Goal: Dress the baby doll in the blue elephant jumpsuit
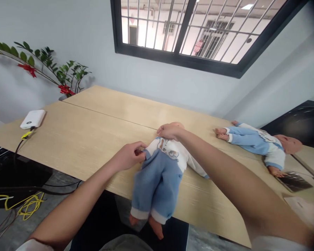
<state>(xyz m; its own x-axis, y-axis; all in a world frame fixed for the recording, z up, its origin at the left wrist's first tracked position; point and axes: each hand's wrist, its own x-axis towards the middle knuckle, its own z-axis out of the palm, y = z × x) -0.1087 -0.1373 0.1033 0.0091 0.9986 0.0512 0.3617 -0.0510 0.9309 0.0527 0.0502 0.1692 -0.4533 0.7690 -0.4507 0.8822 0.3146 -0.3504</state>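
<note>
A baby doll [159, 177] lies on its back at the table's front edge, its feet hanging past the edge. It wears blue trousers and a white top [181, 153] with an animal face on the chest. My left hand [129, 155] is closed on the blue cuff [147, 154] of one sleeve; the doll's hand there is hidden. Across the doll's upper chest reaches my right hand [170, 131], its fingers bent at the shoulder of the top, near the neck. It covers much of the doll's head [177, 124]. The doll's other sleeve stretches out under my right forearm.
A second doll [253, 139] in similar clothes lies to the right, beside a dark flat object [295, 181]. A white power bank [32, 119] with a cable sits at the table's left. Behind it stands a potted plant [65, 75]. Yellow cable [31, 207] lies on the floor.
</note>
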